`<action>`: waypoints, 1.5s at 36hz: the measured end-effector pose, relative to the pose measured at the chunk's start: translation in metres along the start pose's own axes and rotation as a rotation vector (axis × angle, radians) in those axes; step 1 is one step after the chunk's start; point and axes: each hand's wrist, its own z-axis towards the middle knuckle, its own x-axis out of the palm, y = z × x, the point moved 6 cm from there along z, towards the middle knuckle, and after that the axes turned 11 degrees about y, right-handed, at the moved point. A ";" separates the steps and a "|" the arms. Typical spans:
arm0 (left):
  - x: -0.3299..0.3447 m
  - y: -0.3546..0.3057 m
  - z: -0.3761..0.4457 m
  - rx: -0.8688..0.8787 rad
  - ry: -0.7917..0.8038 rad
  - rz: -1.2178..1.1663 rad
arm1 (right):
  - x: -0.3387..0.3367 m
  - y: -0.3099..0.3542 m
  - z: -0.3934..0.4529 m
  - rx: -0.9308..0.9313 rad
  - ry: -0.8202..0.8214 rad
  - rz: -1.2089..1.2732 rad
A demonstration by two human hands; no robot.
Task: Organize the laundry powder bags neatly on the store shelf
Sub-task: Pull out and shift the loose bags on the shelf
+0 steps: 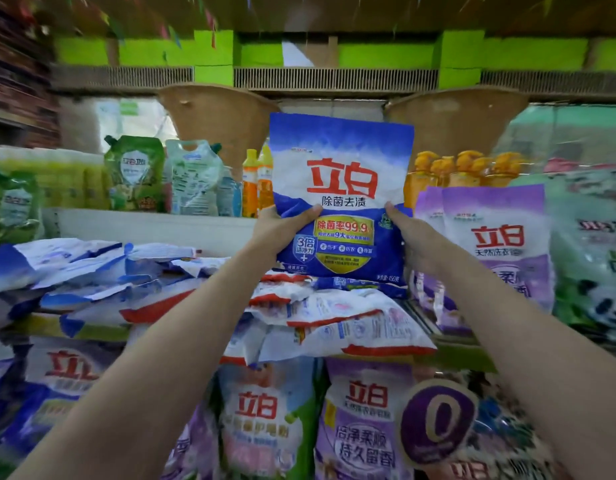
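Both arms stretched up and forward, left hand and right hand each gripping a lower side of the blue bag, thumbs on its front.

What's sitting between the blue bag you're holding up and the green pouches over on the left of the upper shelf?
In the head view, between the blue bag and the green pouch stand a pale clear pouch and orange bottles.

We see orange bottles lined up on the upper shelf, with green pouches standing at its left. Two woven baskets hang above them, and a round purple tag sits low right.
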 end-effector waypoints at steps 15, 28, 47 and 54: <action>0.036 0.012 0.024 -0.074 0.055 -0.036 | -0.033 0.003 -0.003 -0.097 -0.096 -0.111; 0.065 0.028 0.037 -0.215 0.256 0.356 | -0.065 -0.013 0.013 -0.122 -0.249 -0.107; 0.083 0.078 0.112 -0.142 0.046 0.799 | -0.093 -0.069 0.099 -0.036 -0.433 -0.340; 0.092 0.091 0.118 -0.174 0.157 1.014 | -0.098 -0.102 0.111 0.128 -0.395 -0.568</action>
